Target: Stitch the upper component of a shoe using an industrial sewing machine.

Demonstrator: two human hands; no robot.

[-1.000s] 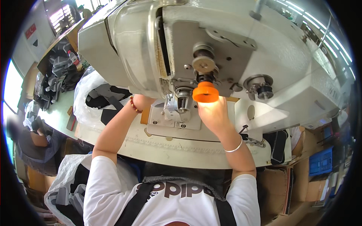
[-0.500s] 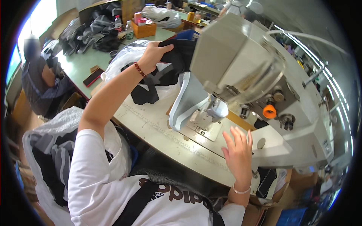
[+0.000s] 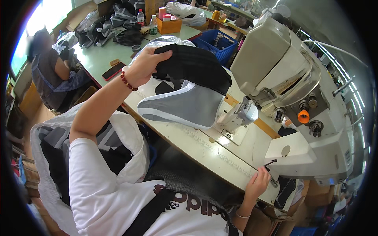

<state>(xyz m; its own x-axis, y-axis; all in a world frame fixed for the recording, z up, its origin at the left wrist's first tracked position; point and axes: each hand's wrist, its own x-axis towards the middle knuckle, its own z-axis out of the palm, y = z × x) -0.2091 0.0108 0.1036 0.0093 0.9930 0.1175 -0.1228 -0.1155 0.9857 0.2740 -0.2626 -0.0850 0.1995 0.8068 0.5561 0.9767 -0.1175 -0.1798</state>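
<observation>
My left hand (image 3: 145,65) is raised over the table and grips the black collar of a shoe upper (image 3: 185,105). The upper has a grey body with a lighter stripe, and its toe end hangs down beside the post of the sewing machine (image 3: 275,67). My right hand (image 3: 257,183) rests with curled fingers on the front edge of the cream table (image 3: 204,151). A small black tool (image 3: 270,162) sticks out just past its fingertips; I cannot tell whether the hand holds it.
An orange knob (image 3: 303,116) juts from the machine head. A blue basket (image 3: 218,39), an orange box (image 3: 170,24) and bottles stand behind. A phone (image 3: 113,70) lies on the green table. Another person (image 3: 51,72) sits at far left. A plastic bag of cut pieces (image 3: 51,157) is by my left side.
My left hand has lifted the shoe upper off the pile and brought it toward the machine post. My right hand has slid from the machine bed back to the table's front edge.
</observation>
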